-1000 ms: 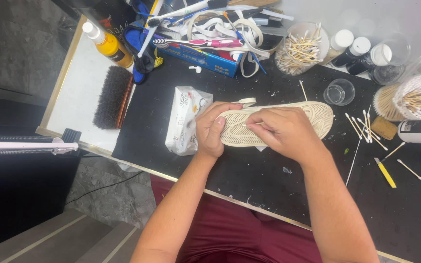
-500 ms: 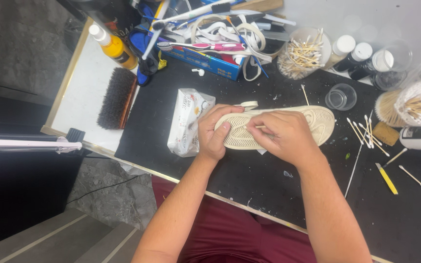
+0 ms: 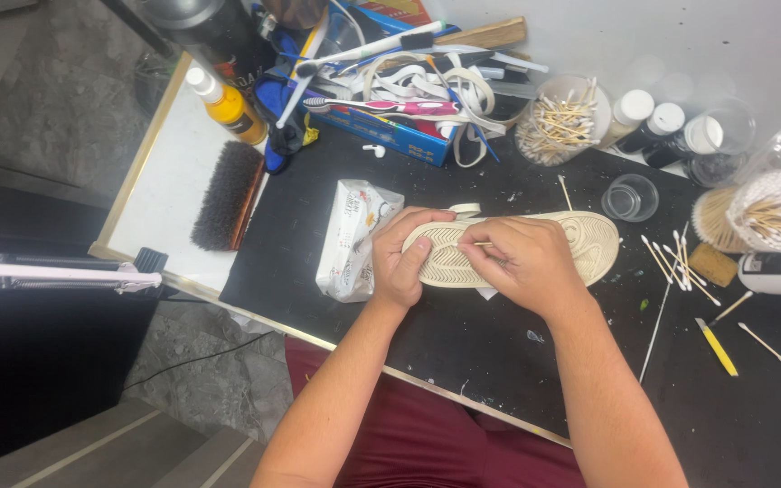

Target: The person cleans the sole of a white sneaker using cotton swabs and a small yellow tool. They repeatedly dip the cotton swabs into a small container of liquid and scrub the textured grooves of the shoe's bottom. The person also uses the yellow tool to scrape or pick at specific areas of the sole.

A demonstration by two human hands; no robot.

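The left hand [image 3: 406,258] is gripping the heel end of a cream shoe [image 3: 589,237] that is lying sole-up on the black table [image 3: 463,334], fingers curled over the far edge and thumb pressing on the tread. The right hand [image 3: 522,262] is resting on the middle of the sole, just beside the left one, its fingertips pinched shut on a thin cotton swab [image 3: 479,243] whose tip is touching the grooves. The toe of the shoe is sticking out beyond the right hand.

Just left of the left hand, a soft pack of wipes [image 3: 350,237] is lying flat. Right of the right hand, loose swabs [image 3: 675,248] and a yellow stick [image 3: 716,333] are scattered about. Farther left, a dark-bristled brush [image 3: 225,194] is sitting near a yellow bottle [image 3: 228,104]. Beyond the hands, a clear cup [image 3: 630,197] is standing empty-looking, and farther back a jar of used swabs [image 3: 560,119], dark bottles with white caps [image 3: 657,126] and a blue box [image 3: 390,126] heaped with white laces and toothbrushes are crowding the far edge.
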